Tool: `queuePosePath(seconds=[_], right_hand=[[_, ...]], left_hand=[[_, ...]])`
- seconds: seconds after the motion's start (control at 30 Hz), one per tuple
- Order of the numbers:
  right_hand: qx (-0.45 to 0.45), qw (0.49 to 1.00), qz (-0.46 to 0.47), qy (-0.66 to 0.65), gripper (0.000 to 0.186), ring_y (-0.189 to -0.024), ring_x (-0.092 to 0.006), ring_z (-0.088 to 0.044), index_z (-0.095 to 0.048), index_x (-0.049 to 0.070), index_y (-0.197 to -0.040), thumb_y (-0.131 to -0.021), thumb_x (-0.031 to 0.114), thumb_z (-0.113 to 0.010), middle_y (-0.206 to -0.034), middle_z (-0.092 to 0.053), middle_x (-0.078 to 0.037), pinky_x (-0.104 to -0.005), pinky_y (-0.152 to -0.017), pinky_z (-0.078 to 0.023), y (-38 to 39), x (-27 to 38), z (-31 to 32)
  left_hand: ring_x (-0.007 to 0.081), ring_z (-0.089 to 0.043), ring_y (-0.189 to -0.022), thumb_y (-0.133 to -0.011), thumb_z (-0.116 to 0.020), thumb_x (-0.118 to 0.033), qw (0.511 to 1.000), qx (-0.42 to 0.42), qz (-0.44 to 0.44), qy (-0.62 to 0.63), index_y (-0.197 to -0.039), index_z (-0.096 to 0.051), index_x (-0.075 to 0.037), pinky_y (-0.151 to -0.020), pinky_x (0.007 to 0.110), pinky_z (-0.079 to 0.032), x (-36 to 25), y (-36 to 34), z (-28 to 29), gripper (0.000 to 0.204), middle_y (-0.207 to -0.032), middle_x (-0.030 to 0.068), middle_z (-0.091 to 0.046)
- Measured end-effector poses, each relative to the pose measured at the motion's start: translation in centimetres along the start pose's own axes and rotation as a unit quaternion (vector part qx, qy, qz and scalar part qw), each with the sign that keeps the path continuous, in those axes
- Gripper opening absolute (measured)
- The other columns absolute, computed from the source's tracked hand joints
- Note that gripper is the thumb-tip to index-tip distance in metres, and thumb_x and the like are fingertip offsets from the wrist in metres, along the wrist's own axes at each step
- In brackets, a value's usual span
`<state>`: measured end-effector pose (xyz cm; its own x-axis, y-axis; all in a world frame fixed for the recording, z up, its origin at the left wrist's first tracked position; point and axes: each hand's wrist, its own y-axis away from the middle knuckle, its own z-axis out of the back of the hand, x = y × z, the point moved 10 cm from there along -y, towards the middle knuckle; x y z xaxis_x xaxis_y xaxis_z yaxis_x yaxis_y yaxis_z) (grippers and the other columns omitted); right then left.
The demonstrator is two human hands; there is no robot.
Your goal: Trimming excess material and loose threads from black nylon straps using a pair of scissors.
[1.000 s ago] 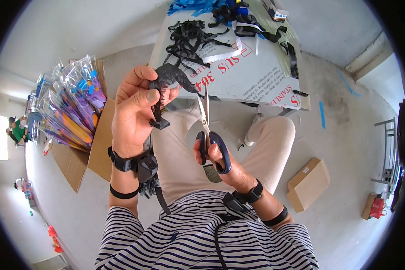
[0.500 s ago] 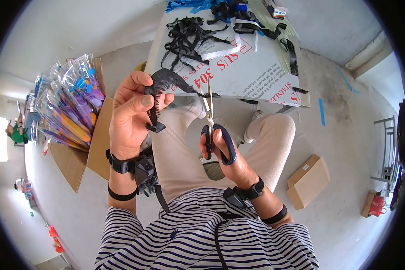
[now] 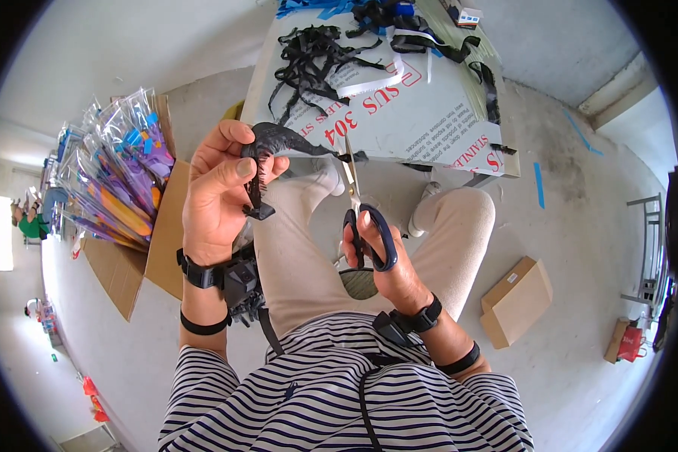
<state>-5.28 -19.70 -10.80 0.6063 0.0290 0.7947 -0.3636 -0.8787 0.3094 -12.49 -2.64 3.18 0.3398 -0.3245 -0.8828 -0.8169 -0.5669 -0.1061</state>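
Note:
Pinched between the thumb and fingers of my left hand point(image 3: 220, 177) is a black, ruffled fabric strip point(image 3: 286, 141). One end hangs below my fingers, while the other stretches right to the scissors. My right hand point(image 3: 388, 264) is closed around the dark blue handles of the scissors point(image 3: 353, 192), which point upward. The blades are nearly together at the strip's thin right end, and a small black tip shows just past them. Whether that tip is cut through, I cannot tell. Both hands are held above my lap, in front of the table.
A table point(image 3: 399, 143) with a printed white covering stands ahead, bearing a tangled heap of black strips point(image 3: 309, 64) and blue strips point(image 3: 328, 9). On the left is a cardboard box point(image 3: 166, 233) of wrapped, colourful items point(image 3: 120, 181). A smaller carton point(image 3: 516, 301) lies on the floor at right.
The scissor blades, spread apart before, have come together at the strip's end. My right hand has shifted slightly right. My left hand keeps its hold, nearly still.

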Motion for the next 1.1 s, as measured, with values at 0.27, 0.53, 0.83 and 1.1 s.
queuePosePath(seconds=[0.27,0.53,0.83,1.1], right_hand=[[-0.051,0.998,-0.025,0.008,0.052,-0.06,-0.0116,-0.056,-0.061,0.004,-0.085,-0.092,0.055,-0.068,-0.069,-0.058,-0.003,-0.0265,-0.057,-0.044,-0.3,-2.5,3.4],[-0.089,0.974,0.141,0.152,0.044,-0.073,-0.0117,-0.062,-0.06,0.001,-0.099,-0.078,0.029,-0.087,-0.083,-0.067,-0.005,-0.0275,-0.069,-0.05,-0.4,5.6,2.2],[-0.158,0.944,0.142,0.252,0.032,-0.07,-0.0106,-0.06,-0.062,-0.004,-0.095,-0.073,0.009,-0.081,-0.078,-0.065,-0.004,-0.0263,-0.065,-0.05,-1.1,9.6,1.1],[-0.108,0.984,0.114,0.081,0.029,-0.071,-0.0099,-0.059,-0.063,-0.001,-0.096,-0.071,0.004,-0.078,-0.081,-0.063,-0.002,-0.0243,-0.064,-0.047,-1.3,8.0,0.7]], left_hand=[[0.0161,-0.061,-0.082,-0.086,-0.07,-0.002,0.999,0.023,0.008,0.039,-0.116,-0.062,-0.005,-0.098,0.043,-0.047,0.8,0.1,0.1,0.031,-0.094,0.0078,-0.065],[0.0132,-0.065,-0.094,-0.081,-0.06,0.011,0.993,-0.028,0.03,-0.111,-0.132,-0.058,0.002,-0.083,0.026,-0.054,5.4,-0.2,-1.9,0.052,-0.113,0.0094,-0.069],[0.0067,-0.061,-0.08,-0.08,-0.059,0.014,0.972,-0.036,-0.009,-0.232,-0.133,-0.058,0.002,-0.072,0.02,-0.051,4.4,0.3,-3.7,0.055,-0.089,0.0055,-0.067],[0.0086,-0.062,-0.091,-0.086,-0.067,0.006,0.991,-0.063,0.007,-0.122,-0.144,-0.051,-0.003,-0.079,0.024,-0.052,6.1,0.6,-2.4,0.061,-0.111,0.0062,-0.063]])
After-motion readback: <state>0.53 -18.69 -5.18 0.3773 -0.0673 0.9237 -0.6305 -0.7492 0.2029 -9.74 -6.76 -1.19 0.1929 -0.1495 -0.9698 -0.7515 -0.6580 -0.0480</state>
